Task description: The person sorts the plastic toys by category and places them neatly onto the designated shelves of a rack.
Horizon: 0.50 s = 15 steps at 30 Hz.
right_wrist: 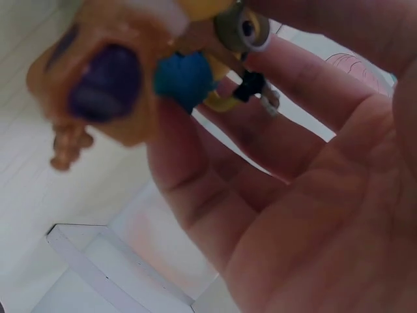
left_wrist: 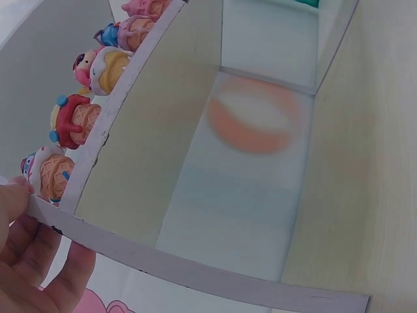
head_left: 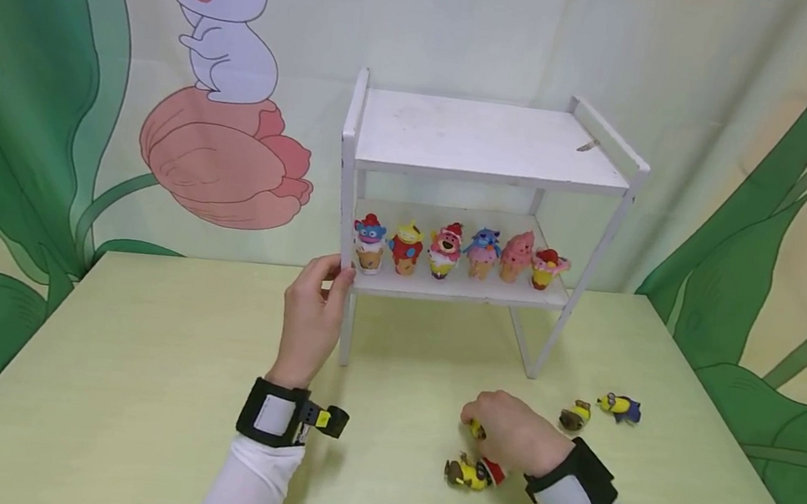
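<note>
My left hand [head_left: 316, 313] grips the left front post of a small white two-tier shelf [head_left: 496, 141], level with the lower board. In the left wrist view its thumb and fingers [left_wrist: 71, 274] lie on either side of the post. Low over the table, my right hand [head_left: 521, 433] holds a small yellow minion figurine [head_left: 477, 429], mostly hidden by the fingers. Up close in the right wrist view, its goggle eye [right_wrist: 251, 29] shows between thumb and fingers, beside blurred orange and blue parts. Another minion figurine [head_left: 470, 472] with a red hat lies just below this hand.
Several ice-cream-cone character figurines [head_left: 445, 250] stand in a row on the lower board. Two more minions, a brown-and-yellow one [head_left: 575, 416] and a caped one [head_left: 619, 408], lie on the yellow table [head_left: 160, 390] to the right. A printed backdrop [head_left: 447, 22] hangs behind.
</note>
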Each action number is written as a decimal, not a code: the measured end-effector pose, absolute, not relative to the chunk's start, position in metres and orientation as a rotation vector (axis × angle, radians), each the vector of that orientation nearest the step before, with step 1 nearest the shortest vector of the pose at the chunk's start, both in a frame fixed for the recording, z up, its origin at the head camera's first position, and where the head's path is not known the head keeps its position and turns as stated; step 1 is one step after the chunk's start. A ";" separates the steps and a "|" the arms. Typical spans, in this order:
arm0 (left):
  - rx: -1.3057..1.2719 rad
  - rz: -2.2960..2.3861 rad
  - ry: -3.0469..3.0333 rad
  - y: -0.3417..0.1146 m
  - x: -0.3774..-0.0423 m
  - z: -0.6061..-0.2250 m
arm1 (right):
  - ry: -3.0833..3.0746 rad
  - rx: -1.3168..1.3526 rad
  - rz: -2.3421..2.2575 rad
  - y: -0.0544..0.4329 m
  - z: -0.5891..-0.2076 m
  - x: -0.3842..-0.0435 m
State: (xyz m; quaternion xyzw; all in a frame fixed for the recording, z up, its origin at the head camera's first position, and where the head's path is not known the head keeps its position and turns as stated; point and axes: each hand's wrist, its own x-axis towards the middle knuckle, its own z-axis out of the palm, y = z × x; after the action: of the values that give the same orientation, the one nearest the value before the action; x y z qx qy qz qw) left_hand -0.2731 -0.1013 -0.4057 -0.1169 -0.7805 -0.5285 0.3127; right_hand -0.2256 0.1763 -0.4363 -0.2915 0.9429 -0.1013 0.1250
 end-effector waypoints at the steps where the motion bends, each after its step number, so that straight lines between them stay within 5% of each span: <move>1: -0.309 -1.395 -2.058 -0.101 -0.273 -0.406 | 2.748 -0.835 -0.291 0.176 -0.436 -0.226; 15: -0.308 -1.399 -2.057 -0.102 -0.272 -0.404 | 2.747 -0.810 -0.228 0.171 -0.434 -0.225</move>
State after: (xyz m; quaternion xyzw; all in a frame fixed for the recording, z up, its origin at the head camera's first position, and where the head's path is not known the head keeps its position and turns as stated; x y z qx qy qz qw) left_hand -0.2724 -0.1018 -0.4044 -0.1166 -0.7797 -0.5302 0.3121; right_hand -0.2245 0.1714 -0.4339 -0.2794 0.9475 -0.0787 0.1340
